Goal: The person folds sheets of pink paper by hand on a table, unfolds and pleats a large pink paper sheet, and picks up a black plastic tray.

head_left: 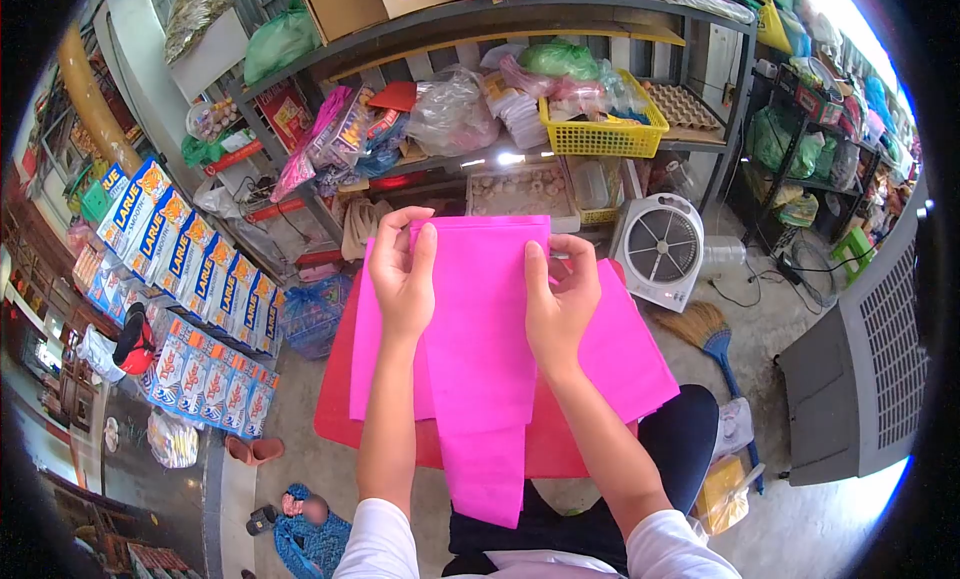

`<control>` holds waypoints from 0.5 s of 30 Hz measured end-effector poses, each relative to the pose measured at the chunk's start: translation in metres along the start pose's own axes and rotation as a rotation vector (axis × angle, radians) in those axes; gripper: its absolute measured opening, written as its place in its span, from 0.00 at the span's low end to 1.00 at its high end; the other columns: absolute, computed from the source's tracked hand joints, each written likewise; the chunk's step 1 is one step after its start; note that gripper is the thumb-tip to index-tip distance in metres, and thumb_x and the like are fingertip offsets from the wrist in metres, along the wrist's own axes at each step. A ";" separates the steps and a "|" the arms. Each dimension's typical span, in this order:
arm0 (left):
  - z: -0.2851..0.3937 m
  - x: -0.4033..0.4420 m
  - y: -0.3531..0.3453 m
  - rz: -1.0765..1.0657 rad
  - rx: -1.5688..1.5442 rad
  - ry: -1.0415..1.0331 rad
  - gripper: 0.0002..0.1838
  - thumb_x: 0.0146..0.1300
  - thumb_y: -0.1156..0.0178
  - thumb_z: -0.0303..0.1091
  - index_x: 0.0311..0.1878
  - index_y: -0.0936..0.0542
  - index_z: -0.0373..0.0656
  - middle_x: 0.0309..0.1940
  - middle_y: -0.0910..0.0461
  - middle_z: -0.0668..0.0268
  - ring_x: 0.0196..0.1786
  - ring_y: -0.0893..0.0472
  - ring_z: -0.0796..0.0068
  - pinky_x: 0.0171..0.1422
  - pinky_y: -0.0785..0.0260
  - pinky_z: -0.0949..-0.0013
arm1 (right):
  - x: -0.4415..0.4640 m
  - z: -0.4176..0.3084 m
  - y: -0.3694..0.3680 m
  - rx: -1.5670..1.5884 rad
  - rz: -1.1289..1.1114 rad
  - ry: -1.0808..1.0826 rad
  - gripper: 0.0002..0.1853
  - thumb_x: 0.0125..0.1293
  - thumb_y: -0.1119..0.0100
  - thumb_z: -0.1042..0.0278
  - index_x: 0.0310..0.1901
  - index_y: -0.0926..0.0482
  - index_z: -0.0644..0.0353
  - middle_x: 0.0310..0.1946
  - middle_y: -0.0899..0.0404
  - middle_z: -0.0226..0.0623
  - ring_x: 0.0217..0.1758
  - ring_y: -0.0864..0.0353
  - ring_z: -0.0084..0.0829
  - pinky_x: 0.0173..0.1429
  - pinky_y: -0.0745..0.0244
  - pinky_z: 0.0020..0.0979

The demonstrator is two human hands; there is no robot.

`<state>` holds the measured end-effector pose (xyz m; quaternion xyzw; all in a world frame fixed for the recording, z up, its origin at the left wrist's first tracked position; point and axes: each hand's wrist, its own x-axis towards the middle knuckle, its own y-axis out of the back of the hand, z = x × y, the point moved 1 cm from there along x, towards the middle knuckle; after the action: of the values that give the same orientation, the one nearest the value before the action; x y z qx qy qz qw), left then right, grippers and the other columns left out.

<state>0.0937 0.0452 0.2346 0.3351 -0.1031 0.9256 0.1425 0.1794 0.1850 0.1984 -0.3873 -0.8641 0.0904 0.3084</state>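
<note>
A bright pink folded sheet [480, 319] hangs upright between my hands, its long lower end trailing past the front of the red table [335, 419]. Whether it is plastic, paper or cloth, I cannot tell. My left hand [400, 279] pinches its upper left edge, thumb in front and fingers curled behind. At the upper right edge, my right hand [562, 299] grips it the same way. More pink sheets [632, 354] lie spread on the table beneath, showing on both sides of the held one.
Stacked beer cartons [190, 249] stand at the left. Ahead is a metal shelf [510, 29] with bags and a yellow basket [605, 129]. A white fan [660, 244], a broom [715, 339] and a grey cooler [850, 369] stand right. A person [310, 539] is low at left.
</note>
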 end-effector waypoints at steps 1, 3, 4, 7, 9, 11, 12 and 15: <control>-0.001 0.000 0.001 0.004 0.008 -0.001 0.10 0.78 0.41 0.31 0.57 0.24 0.40 0.38 0.21 0.74 0.35 0.29 0.92 0.40 0.38 0.82 | 0.001 0.002 0.001 0.013 -0.014 -0.024 0.08 0.75 0.37 0.73 0.50 0.25 0.66 0.46 0.22 0.33 0.44 0.19 0.21 0.47 0.21 0.24; -0.002 -0.001 0.001 0.016 0.007 -0.004 0.09 0.78 0.40 0.30 0.56 0.23 0.40 0.36 0.21 0.74 0.33 0.29 0.92 0.37 0.39 0.82 | 0.003 0.005 0.003 0.041 -0.044 -0.070 0.07 0.75 0.37 0.73 0.46 0.24 0.66 0.42 0.21 0.30 0.43 0.20 0.19 0.46 0.23 0.22; -0.001 -0.001 0.000 0.024 -0.001 -0.006 0.09 0.77 0.39 0.30 0.56 0.23 0.39 0.34 0.22 0.75 0.32 0.30 0.93 0.35 0.40 0.82 | 0.003 0.005 0.003 0.050 -0.035 -0.065 0.07 0.75 0.36 0.72 0.45 0.24 0.65 0.40 0.22 0.29 0.42 0.21 0.18 0.45 0.24 0.22; -0.001 -0.002 0.000 0.028 -0.024 -0.001 0.09 0.77 0.39 0.29 0.55 0.22 0.39 0.33 0.22 0.75 0.31 0.30 0.93 0.34 0.41 0.82 | 0.005 0.004 0.001 0.059 -0.011 -0.060 0.08 0.76 0.36 0.70 0.42 0.24 0.64 0.36 0.23 0.25 0.39 0.24 0.15 0.42 0.27 0.19; -0.001 -0.002 0.000 0.020 -0.028 0.001 0.09 0.77 0.39 0.29 0.56 0.23 0.39 0.35 0.21 0.74 0.32 0.29 0.93 0.36 0.39 0.82 | 0.007 0.006 0.001 0.037 0.007 -0.074 0.08 0.76 0.36 0.70 0.41 0.24 0.63 0.35 0.23 0.24 0.37 0.25 0.14 0.40 0.29 0.19; -0.001 -0.003 -0.002 0.013 -0.024 -0.004 0.09 0.78 0.41 0.30 0.57 0.23 0.39 0.37 0.18 0.72 0.34 0.27 0.92 0.38 0.38 0.82 | 0.008 0.008 0.003 0.047 0.008 -0.087 0.08 0.76 0.36 0.69 0.41 0.23 0.63 0.34 0.23 0.23 0.36 0.26 0.12 0.39 0.31 0.18; -0.002 -0.003 -0.001 0.007 -0.019 -0.009 0.09 0.78 0.41 0.30 0.57 0.23 0.39 0.37 0.18 0.72 0.34 0.27 0.92 0.38 0.38 0.82 | 0.008 0.008 0.003 0.052 0.010 -0.093 0.08 0.76 0.36 0.69 0.40 0.23 0.63 0.34 0.24 0.22 0.35 0.27 0.12 0.38 0.32 0.18; -0.004 -0.003 0.002 -0.002 -0.006 -0.016 0.09 0.78 0.41 0.29 0.56 0.23 0.38 0.37 0.18 0.72 0.34 0.27 0.92 0.38 0.38 0.82 | 0.007 0.005 0.001 0.060 -0.002 -0.083 0.08 0.76 0.35 0.69 0.40 0.23 0.63 0.34 0.24 0.22 0.35 0.28 0.11 0.38 0.32 0.18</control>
<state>0.0928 0.0440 0.2301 0.3422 -0.1070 0.9224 0.1435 0.1730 0.1912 0.1972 -0.3731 -0.8734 0.1321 0.2837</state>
